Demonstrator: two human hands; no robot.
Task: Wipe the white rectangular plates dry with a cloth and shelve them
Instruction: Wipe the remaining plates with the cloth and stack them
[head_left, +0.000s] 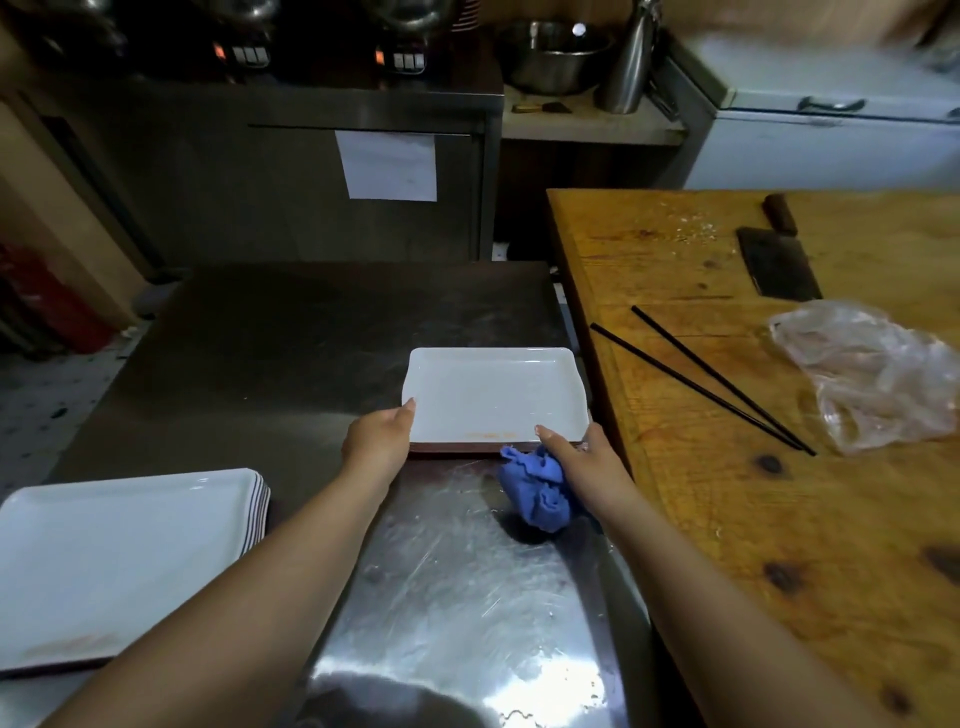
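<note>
A stack of white plates (124, 561) sits nearest, at the steel bench's (457, 597) left edge. Farther on, the left hand (376, 441) grips a white plate's (493, 397) near-left corner; the right hand (574, 457) pinches its near-right rim — blue cloth (535, 493) bunched under the palm. Right, on the wooden bench (779, 519): black chopsticks (711, 382), a plastic bag (872, 374), a cleaver (776, 260).

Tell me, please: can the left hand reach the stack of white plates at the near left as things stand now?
Probably yes. The stack of white plates lies just beside the left forearm with nothing between them, but the left hand holds the single plate and must let go first.
</note>
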